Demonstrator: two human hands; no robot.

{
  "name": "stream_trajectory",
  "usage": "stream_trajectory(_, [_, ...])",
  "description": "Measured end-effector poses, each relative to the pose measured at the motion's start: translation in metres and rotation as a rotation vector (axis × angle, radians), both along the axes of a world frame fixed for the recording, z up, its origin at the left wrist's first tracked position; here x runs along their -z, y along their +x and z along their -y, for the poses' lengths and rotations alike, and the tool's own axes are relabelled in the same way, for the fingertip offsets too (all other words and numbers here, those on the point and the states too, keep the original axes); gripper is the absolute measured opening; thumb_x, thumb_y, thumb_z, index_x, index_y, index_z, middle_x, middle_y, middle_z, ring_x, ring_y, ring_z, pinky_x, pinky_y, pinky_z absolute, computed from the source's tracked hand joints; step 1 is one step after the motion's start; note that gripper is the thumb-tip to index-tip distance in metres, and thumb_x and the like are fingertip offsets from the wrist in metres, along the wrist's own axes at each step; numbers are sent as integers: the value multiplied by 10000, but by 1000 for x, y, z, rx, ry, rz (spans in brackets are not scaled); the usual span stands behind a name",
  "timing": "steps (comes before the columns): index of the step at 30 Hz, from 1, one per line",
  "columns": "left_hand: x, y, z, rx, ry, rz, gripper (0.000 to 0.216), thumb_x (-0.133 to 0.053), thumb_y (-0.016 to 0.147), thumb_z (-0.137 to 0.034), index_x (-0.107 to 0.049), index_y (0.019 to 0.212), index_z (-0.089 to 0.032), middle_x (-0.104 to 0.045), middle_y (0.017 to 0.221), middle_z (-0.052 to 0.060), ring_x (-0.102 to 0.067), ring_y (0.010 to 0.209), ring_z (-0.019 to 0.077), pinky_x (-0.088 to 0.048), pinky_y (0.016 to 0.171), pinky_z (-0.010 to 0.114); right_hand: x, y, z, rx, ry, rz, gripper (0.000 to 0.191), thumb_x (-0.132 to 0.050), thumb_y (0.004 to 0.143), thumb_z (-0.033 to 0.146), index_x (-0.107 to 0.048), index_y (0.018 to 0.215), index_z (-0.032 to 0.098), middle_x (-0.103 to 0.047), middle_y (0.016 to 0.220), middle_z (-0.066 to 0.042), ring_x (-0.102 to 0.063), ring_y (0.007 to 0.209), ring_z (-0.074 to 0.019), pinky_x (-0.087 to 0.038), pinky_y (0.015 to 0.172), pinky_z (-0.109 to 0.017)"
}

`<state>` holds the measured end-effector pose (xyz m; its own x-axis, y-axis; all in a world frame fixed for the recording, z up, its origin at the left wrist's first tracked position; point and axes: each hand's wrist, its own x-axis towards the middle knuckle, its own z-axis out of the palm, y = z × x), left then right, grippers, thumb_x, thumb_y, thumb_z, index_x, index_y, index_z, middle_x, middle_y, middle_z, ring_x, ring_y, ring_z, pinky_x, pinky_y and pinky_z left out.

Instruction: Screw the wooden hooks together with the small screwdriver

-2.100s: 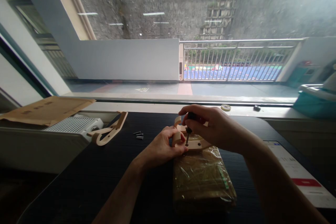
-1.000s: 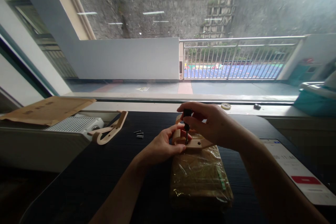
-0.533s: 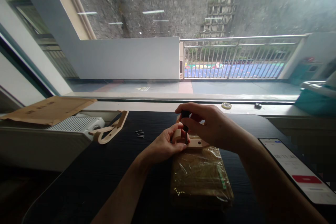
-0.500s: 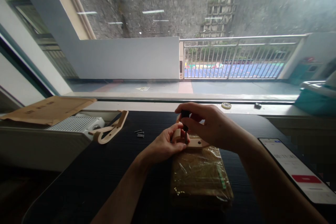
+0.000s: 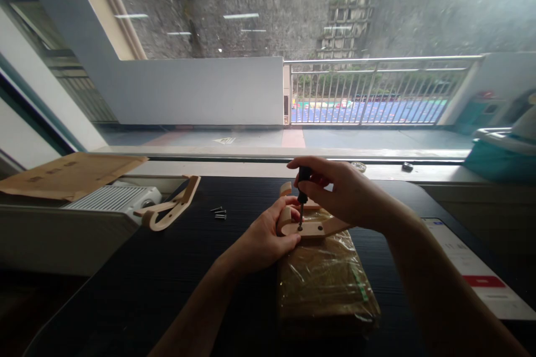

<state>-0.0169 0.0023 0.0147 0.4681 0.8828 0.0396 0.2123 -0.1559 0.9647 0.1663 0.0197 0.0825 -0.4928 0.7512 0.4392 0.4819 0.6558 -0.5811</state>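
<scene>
My right hand [image 5: 335, 187] is closed round the black handle of a screwdriver [image 5: 303, 192], held upright. Its thin shaft runs down to a hole near the left end of a pale wooden piece [image 5: 310, 229], where the tip meets the wood. A second dark hole shows to the right of it. My left hand [image 5: 268, 228] grips the curved left end of that wooden piece, thumb along the near edge. Beneath lies a brown box wrapped in clear film [image 5: 324, 284]. Another curved wooden part [image 5: 286, 188] rises behind my left fingers.
Several loose screws [image 5: 219, 213] lie on the black table [image 5: 167, 279]. A similar wooden part [image 5: 173, 209] rests at the table's left edge, near a white ribbed device [image 5: 113, 201] and a brown envelope [image 5: 69, 173]. At right lies a phone [image 5: 473, 268]; tape [image 5: 358, 167] sits on the sill.
The screwdriver stands slightly higher and more of its shaft shows. My right hand has shifted a little right, uncovering more of the wooden piece. The whole view has moved slightly.
</scene>
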Motion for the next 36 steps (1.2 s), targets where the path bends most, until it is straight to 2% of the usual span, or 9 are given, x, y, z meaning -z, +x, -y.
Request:
stream_trajectory(7, [-5, 0, 1, -1, -53, -16, 491, -645, 717, -187, -468, 1175, -173, -556, 934, 7, -536, 817, 119, -443, 785, 253, -3, 0, 5, -32, -40, 16, 346, -534, 840, 219, -575, 1182, 246, -676, 852, -17, -618, 727, -130, -470, 615, -243])
stream_trajectory(12, [-6, -1, 1, -21, -53, -40, 354, -658, 712, -209, -524, 1036, -166, -522, 808, -28, -504, 738, 101, -433, 734, 233, 0, -8, 6, -5, 40, 23, 278, -581, 826, 269, -606, 1101, 238, -618, 741, 11, -534, 633, -102, -411, 558, -231])
stream_trajectory(16, [-3, -2, -1, -36, -12, -68, 267, -659, 718, -234, -540, 949, -171, -518, 763, -36, -488, 691, 96, -423, 691, 228, 1, -14, 6, 0, 88, 16, 253, -583, 828, 270, -607, 1076, 231, -621, 756, 11, -530, 641, -99, -405, 578, -236])
stream_trajectory(23, [-4, -2, -1, 1, -43, -40, 392, -656, 714, -240, -533, 1081, -178, -573, 890, 4, -530, 758, 113, -438, 716, 236, -2, -5, 7, 12, 57, 30, 298, -517, 849, 234, -593, 1136, 213, -652, 759, -7, -586, 642, -111, -422, 575, -237])
stream_trajectory(27, [-4, -3, -1, -3, -36, -53, 385, -654, 710, -237, -537, 1071, -173, -564, 857, -4, -524, 737, 106, -444, 702, 229, -1, -4, 4, 11, 51, -2, 258, -551, 830, 230, -605, 1081, 208, -626, 696, 16, -566, 607, -96, -424, 567, -224])
stream_trajectory(33, [-6, -1, -1, -2, -19, -64, 300, -646, 717, -238, -558, 993, -161, -569, 847, -7, -524, 745, 109, -432, 709, 227, 3, -12, 1, 85, 77, -19, 195, -618, 793, 327, -612, 953, 216, -604, 687, 24, -531, 587, -92, -395, 519, -221])
stream_trajectory(36, [-6, -1, -1, -13, -7, -71, 303, -649, 713, -227, -561, 996, -162, -581, 869, 4, -534, 783, 124, -429, 734, 238, 3, -12, 2, 89, 62, -17, 200, -610, 795, 337, -609, 956, 217, -593, 647, 31, -522, 548, -90, -390, 491, -219])
